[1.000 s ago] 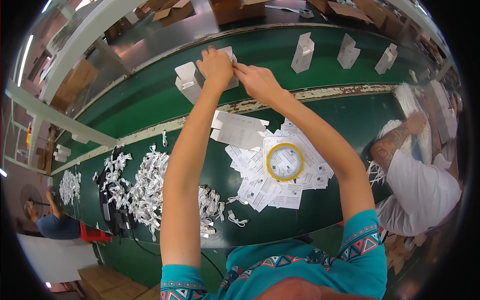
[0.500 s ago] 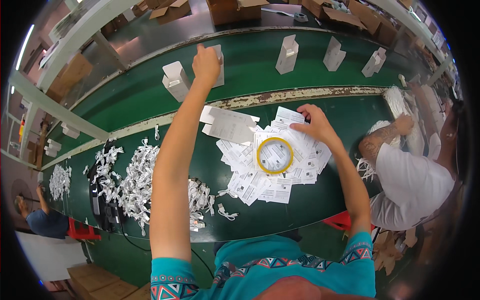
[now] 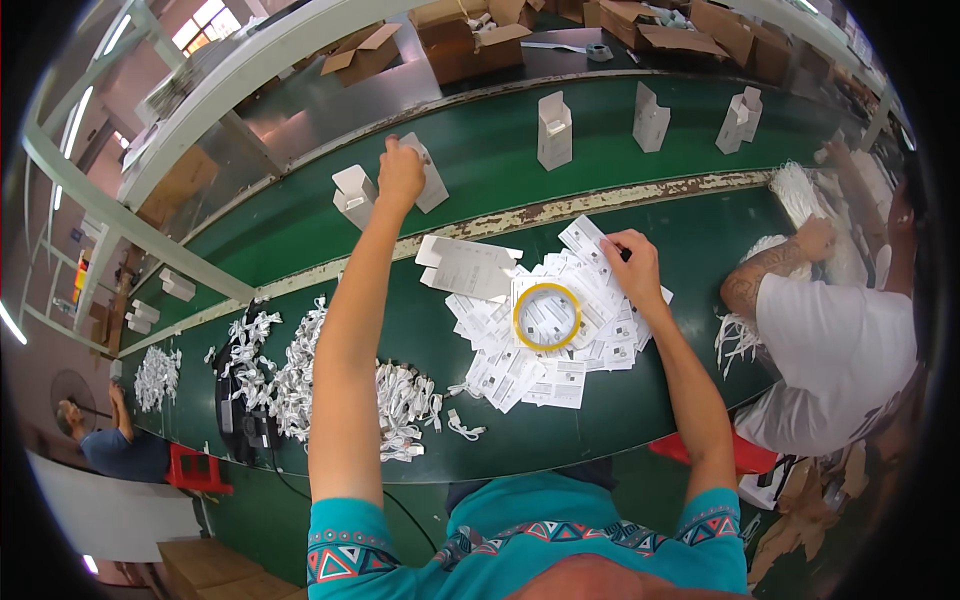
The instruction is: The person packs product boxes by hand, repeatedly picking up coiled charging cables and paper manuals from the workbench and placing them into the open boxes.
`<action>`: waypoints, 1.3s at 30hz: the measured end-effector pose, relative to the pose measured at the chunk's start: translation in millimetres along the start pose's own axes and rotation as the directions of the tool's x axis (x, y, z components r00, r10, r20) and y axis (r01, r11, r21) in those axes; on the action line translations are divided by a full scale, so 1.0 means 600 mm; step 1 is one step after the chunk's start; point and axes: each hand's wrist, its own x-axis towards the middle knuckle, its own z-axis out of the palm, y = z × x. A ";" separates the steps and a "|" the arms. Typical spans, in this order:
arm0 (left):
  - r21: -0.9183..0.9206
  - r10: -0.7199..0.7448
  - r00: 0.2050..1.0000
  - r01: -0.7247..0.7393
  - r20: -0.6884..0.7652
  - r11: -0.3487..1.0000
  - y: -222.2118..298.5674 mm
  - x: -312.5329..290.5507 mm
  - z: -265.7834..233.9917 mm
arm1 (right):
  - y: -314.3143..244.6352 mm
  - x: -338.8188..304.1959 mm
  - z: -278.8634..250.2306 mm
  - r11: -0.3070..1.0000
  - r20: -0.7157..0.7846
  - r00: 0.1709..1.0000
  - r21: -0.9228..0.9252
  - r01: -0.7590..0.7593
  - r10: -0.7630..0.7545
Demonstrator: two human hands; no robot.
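Observation:
My left hand (image 3: 402, 174) reaches over the green belt, closed against the upper left side of a white upright box (image 3: 432, 182), which leans slightly. Its fingertips are partly hidden behind the hand. To its left stands another white box (image 3: 354, 196) with raised flaps. My right hand (image 3: 638, 270) is closed at the edge of a printed leaflet (image 3: 584, 238), thumb and fingers pinching it at the top of a spread pile of leaflets (image 3: 552, 384). A roll of yellow tape (image 3: 574, 338) lies on this pile. Left of the pile's upper part rests a flattened white carton (image 3: 468, 268).
Heaps of white cables (image 3: 300, 370) cover the table's left side. Three open white boxes, one here (image 3: 555, 132), stand farther right on the belt. A co-worker's arm (image 3: 770, 268) rests near white cords (image 3: 790, 200) at right. A painted rail (image 3: 600, 196) divides belt from table.
My left hand and the box beside it have shifted slightly down in view, and the box now leans. My right hand's fingers have drawn closer around the leaflet's edge. The whole view has tilted.

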 end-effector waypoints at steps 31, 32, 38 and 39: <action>-0.778 0.544 0.693 0.038 0.472 0.627 0.129 -0.407 -0.293 | -0.012 0.008 -0.004 0.999 -0.063 0.997 -0.023 -0.041 0.040; -0.782 0.550 0.697 0.025 0.460 0.622 0.136 -0.386 -0.293 | -0.008 0.010 -0.003 0.998 -0.065 0.997 -0.053 -0.044 0.040; -0.817 0.258 0.950 -0.006 0.175 0.576 0.198 -0.234 -0.198 | 0.008 0.019 -0.005 0.982 -0.041 0.981 0.017 -0.189 0.190; -0.793 0.285 0.943 -0.041 0.170 0.607 0.214 -0.201 -0.169 | 0.026 0.018 -0.009 0.989 -0.037 0.991 0.072 -0.128 0.131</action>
